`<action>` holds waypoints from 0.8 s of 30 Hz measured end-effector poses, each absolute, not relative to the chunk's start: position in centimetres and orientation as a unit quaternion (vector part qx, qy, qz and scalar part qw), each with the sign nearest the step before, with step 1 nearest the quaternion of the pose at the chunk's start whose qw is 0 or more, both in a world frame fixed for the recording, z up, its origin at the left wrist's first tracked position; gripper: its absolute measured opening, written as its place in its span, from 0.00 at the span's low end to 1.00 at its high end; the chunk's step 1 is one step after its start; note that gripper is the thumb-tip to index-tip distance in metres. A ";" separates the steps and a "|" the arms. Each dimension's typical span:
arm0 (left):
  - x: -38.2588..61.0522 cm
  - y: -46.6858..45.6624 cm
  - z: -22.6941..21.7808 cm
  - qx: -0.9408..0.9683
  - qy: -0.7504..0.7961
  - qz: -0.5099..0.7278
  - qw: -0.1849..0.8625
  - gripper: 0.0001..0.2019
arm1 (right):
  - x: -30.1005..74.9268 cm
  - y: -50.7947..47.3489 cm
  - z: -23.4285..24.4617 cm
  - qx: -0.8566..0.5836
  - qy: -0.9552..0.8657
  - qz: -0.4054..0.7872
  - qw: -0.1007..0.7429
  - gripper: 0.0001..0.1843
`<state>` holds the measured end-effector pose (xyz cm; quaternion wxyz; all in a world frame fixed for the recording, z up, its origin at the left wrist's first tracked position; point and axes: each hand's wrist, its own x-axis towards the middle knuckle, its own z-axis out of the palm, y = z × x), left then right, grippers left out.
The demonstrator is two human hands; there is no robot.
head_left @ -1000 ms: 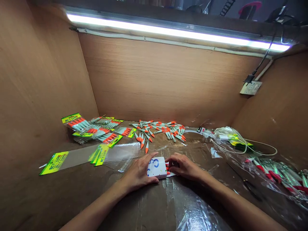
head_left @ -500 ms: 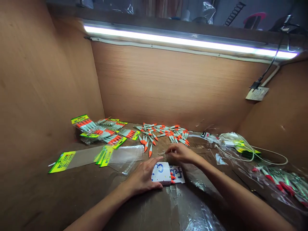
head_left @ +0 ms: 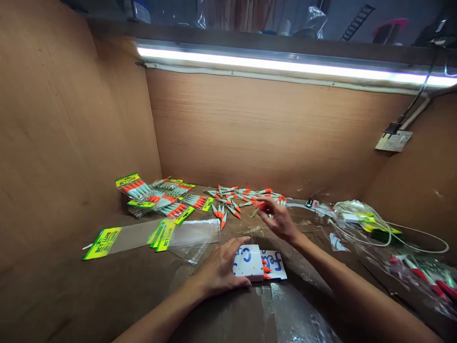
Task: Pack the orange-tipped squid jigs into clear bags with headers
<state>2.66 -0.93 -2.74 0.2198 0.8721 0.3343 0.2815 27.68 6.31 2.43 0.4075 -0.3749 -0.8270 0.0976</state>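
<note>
My left hand point(head_left: 223, 267) is wrapped round a white card sleeve point(head_left: 254, 267) with blue handwriting, its thumb along the near edge. From the sleeve's right end stick out the orange tips of several fishing lures point(head_left: 266, 270), beside a white lettered card flap point(head_left: 276, 265). Above and beyond the sleeve, my right hand point(head_left: 278, 220) pinches one orange and pale fishing lure point(head_left: 257, 209) between thumb and fingers. Behind that hand spreads a loose pile of orange and pale lures point(head_left: 228, 202), partly hidden by it.
Packed lures in bags point(head_left: 157, 197) are heaped at the back left. Clear bags with yellow header cards point(head_left: 103, 244) lie before them. At right are a looped white cord point(head_left: 437, 238), plastic wrapping point(head_left: 348, 209) and red and pale lures point(head_left: 424, 276). A light tube point(head_left: 285, 66) hangs above.
My right hand has risen from the table near the sleeve and now holds a lure; the nearest loose lure has gone from its place. The view has shifted a little; my left hand keeps its hold.
</note>
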 end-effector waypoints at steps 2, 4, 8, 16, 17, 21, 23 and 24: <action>2.7 -0.9 -2.9 0.863 0.346 0.290 0.227 0.49 | 30.5 4.1 2.1 -0.409 -0.731 0.253 0.484 0.15; 2.8 -0.9 -3.0 0.859 0.352 0.289 0.234 0.49 | 32.5 2.0 1.1 -0.435 -0.658 0.383 0.482 0.17; 3.1 -1.0 -2.8 0.858 0.359 0.281 0.236 0.48 | 33.6 -0.6 -1.2 -0.480 -0.644 0.425 0.417 0.20; 3.4 -1.2 -2.2 0.867 0.350 0.268 0.233 0.47 | 30.3 -0.8 -1.6 -0.451 -0.842 0.129 0.265 0.12; 3.3 -1.2 -2.1 0.865 0.354 0.269 0.233 0.47 | 30.1 -0.6 -1.6 -0.443 -0.849 0.130 0.257 0.11; 3.3 -1.0 -2.1 0.867 0.345 0.273 0.233 0.48 | 30.5 -0.2 -1.7 -0.400 -0.871 0.162 0.234 0.09; 3.4 -1.0 -2.2 0.872 0.337 0.269 0.230 0.49 | 30.8 -0.2 -1.8 -0.404 -0.868 0.159 0.241 0.10; 3.4 -0.9 -2.3 0.874 0.335 0.267 0.229 0.48 | 30.9 -0.3 -1.8 -0.414 -0.862 0.152 0.248 0.11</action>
